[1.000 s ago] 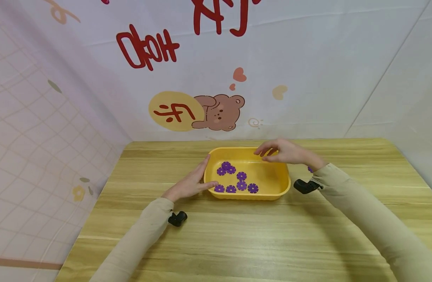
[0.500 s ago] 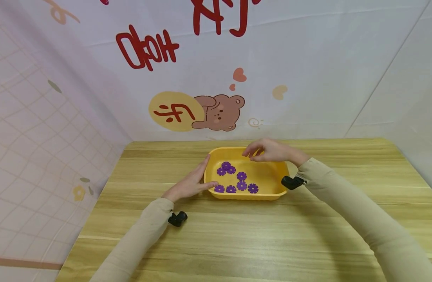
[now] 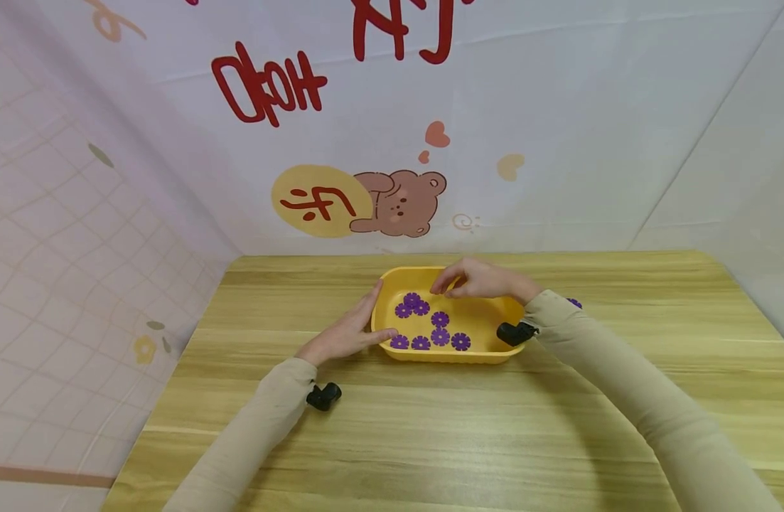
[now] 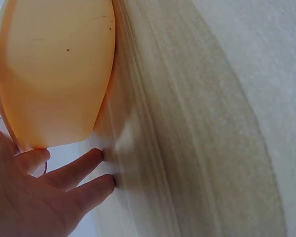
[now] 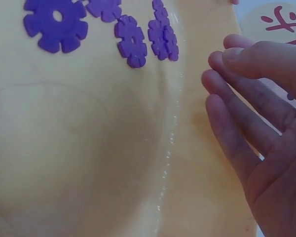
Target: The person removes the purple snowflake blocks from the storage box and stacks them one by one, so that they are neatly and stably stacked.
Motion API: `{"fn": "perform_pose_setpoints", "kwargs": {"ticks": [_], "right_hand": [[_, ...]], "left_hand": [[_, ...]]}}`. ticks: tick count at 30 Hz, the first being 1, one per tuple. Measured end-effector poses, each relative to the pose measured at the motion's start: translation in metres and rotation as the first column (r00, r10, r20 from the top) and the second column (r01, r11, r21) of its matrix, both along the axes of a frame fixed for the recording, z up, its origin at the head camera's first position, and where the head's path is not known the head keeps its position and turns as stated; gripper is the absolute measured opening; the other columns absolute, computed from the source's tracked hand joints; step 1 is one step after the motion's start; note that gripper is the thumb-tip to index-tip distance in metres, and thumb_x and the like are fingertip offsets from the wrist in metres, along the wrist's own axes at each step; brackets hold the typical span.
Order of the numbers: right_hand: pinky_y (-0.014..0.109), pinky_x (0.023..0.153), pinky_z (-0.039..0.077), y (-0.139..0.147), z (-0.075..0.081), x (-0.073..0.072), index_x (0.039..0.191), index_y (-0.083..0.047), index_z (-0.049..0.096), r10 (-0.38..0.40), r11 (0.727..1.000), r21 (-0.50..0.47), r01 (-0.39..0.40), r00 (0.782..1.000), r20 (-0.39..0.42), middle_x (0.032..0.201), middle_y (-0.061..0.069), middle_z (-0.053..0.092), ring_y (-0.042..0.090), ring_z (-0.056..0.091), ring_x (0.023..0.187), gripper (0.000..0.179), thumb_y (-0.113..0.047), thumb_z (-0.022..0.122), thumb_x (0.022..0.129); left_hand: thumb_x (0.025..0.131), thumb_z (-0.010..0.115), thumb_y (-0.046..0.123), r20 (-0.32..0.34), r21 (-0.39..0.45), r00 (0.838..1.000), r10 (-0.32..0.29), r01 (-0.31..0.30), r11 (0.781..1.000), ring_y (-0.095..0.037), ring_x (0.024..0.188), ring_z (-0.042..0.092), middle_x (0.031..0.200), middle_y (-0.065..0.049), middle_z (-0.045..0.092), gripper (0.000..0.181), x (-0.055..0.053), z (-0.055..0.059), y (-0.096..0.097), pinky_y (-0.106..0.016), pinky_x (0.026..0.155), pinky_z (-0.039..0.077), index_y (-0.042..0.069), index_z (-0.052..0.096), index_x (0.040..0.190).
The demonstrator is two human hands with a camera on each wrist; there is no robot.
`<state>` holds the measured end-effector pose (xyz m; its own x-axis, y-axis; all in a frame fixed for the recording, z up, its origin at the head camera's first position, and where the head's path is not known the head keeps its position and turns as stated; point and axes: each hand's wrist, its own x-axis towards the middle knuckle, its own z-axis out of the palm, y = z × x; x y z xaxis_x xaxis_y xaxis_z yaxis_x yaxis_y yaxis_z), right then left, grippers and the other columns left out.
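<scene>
Between the hands stands a yellow plastic basin (image 3: 487, 357) on the table. My left hand (image 3: 342, 336) rests on its left end, fingers extended along the outside and thumb over the front rim. In the left wrist view, spread fingers (image 4: 84, 170) show beside the basin wall (image 4: 59, 74). Several purple notched interlocking discs (image 3: 460, 342) lie on the basin floor, mostly in its left half. Over the back part of the basin hovers my right hand (image 3: 478, 279), fingers loosely bent, thumb near the index finger. No disc shows in it in the right wrist view, where purple discs (image 5: 56, 22) lie apart from its fingertips.
Another purple disc (image 3: 574, 303) lies on the wooden table (image 3: 417, 427) right of the basin, partly behind the right sleeve. A printed white wall cloth (image 3: 558, 107) hangs at the table's back edge. Black wrist devices (image 3: 517, 333) stick out below both wrists.
My right hand has moved left over the basin, its fingers dipping a little lower. The left hand, the basin and the discs inside stay as they were.
</scene>
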<state>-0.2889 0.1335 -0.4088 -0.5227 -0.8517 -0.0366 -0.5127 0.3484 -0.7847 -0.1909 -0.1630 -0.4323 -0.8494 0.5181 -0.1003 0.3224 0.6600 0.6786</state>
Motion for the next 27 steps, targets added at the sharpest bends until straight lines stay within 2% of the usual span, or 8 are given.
{"fn": "perform_pose_setpoints", "kwargs": {"ticks": [6, 15, 22, 27], "right_hand": [[0.032, 0.085, 0.054, -0.003, -0.01, -0.004, 0.115, 0.007, 0.067, 0.048, 0.999, 0.002, -0.048, 0.997, 0.056, 0.11, 0.019, 0.068, 0.032, 0.065, 0.1, 0.026, 0.006, 0.062, 0.089], [0.042, 0.093, 0.049, -0.006, -0.02, 0.0, 0.117, 0.008, 0.065, 0.112, 0.993, 0.029, -0.118, 0.983, 0.147, 0.116, 0.017, 0.065, 0.033, 0.058, 0.101, 0.033, 0.007, 0.065, 0.084], [0.047, 0.095, 0.044, -0.005, -0.024, 0.001, 0.119, 0.006, 0.064, 0.174, 0.982, 0.04, -0.182, 0.973, 0.152, 0.122, 0.018, 0.059, 0.034, 0.052, 0.106, 0.036, 0.003, 0.067, 0.084], [0.043, 0.096, 0.043, -0.004, -0.027, 0.0, 0.122, 0.004, 0.064, 0.198, 0.977, 0.052, -0.208, 0.969, 0.149, 0.126, 0.016, 0.055, 0.03, 0.049, 0.111, 0.039, 0.001, 0.068, 0.083]], "left_hand": [[0.094, 0.057, 0.05, -0.006, -0.004, 1.0, -0.001, 0.001, 1.0, -0.024, 0.145, 0.006, 0.16, -0.007, -0.003, 0.098, 0.0, 0.0, 0.0, -0.04, 0.116, 0.011, 0.014, -0.01, 0.155], [0.094, 0.058, 0.047, 0.003, 0.003, 1.0, -0.005, 0.005, 1.0, -0.022, 0.145, 0.005, 0.16, -0.006, -0.003, 0.098, 0.0, 0.0, 0.001, -0.039, 0.116, 0.011, 0.014, -0.011, 0.155], [0.094, 0.058, 0.047, 0.005, 0.01, 1.0, -0.005, 0.005, 1.0, -0.023, 0.145, 0.005, 0.16, -0.005, -0.003, 0.097, 0.0, 0.001, 0.0, -0.04, 0.116, 0.012, 0.015, -0.012, 0.155], [0.094, 0.059, 0.046, 0.0, 0.016, 1.0, -0.005, 0.005, 1.0, -0.022, 0.145, 0.005, 0.16, -0.005, -0.003, 0.098, 0.0, 0.001, 0.0, -0.04, 0.116, 0.011, 0.013, -0.01, 0.155]]}}
